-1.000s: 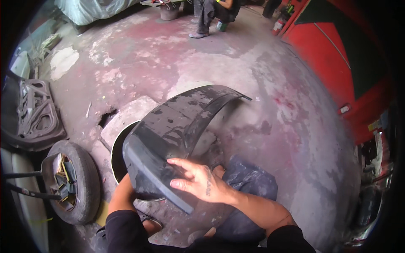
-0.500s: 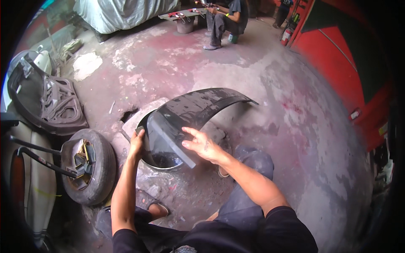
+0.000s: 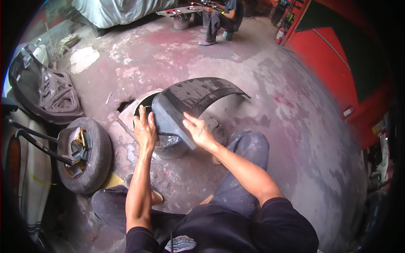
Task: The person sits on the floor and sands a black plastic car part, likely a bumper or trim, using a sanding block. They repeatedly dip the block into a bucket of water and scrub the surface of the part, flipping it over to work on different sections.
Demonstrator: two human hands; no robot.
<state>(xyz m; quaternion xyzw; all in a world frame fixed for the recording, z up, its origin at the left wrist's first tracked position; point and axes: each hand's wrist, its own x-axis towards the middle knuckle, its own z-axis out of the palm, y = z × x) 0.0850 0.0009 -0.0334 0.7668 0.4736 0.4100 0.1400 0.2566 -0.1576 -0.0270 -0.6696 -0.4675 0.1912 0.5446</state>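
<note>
A dark grey, curved car fender (image 3: pixel 171 111) with wet-looking patches lies across a round bucket (image 3: pixel 171 151), its narrow tip pointing far right. My left hand (image 3: pixel 145 128) is at the fender's left edge, back of the hand up and fingers stretched and slightly apart. Whether a small piece sits under those fingers is hidden. On the opposite side, my right hand (image 3: pixel 200 131) grips the fender's near right edge, fingers along its surface. Part of the bucket's inside shows below the panel.
To the left stands a tyre (image 3: pixel 103 158) with small blocks and sheets in its centre. Behind it rests a trunk lid (image 3: pixel 57 99). Farther off, a person (image 3: pixel 223 19) sits by a low bench (image 3: pixel 179 12), near a covered vehicle (image 3: pixel 122 10). A red door (image 3: pixel 325 59) is at right.
The fender has tilted, bringing its near face more into view. My left hand has moved up and inward with fingers extended; the dark piece it held is no longer visible. My right hand has closed on the edge.
</note>
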